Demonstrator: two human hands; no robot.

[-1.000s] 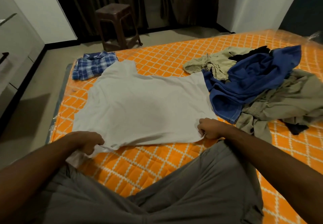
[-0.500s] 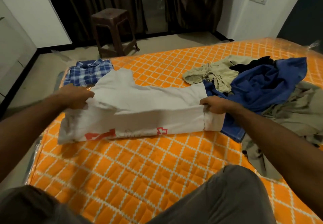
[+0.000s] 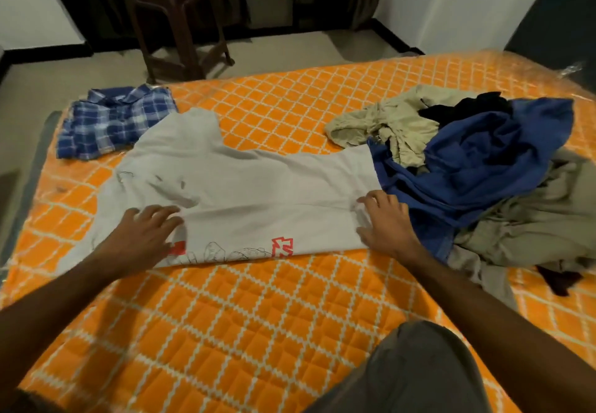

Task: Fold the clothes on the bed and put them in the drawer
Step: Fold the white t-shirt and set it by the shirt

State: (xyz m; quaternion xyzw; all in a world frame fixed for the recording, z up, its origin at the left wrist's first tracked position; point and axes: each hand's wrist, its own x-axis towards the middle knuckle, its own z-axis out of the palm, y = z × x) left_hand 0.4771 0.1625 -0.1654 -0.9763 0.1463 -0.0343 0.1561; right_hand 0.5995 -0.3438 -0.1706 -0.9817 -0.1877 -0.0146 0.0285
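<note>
From above, the white T-shirt (image 3: 258, 193) lies doubled over on the orange bed (image 3: 258, 332), left hand (image 3: 142, 235) and right hand (image 3: 387, 222) resting on it with fingers spread flat, gripping nothing. I'd say the first fold is being smoothed; next comes folding it narrower, while the heap of clothes (image 3: 483, 167) beside it waits.

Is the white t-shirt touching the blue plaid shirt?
Cannot tell. In the head view the white t-shirt's upper corner runs right up to the blue plaid shirt's edge with no orange mattress visible between them, but contact isn't plain.
</note>
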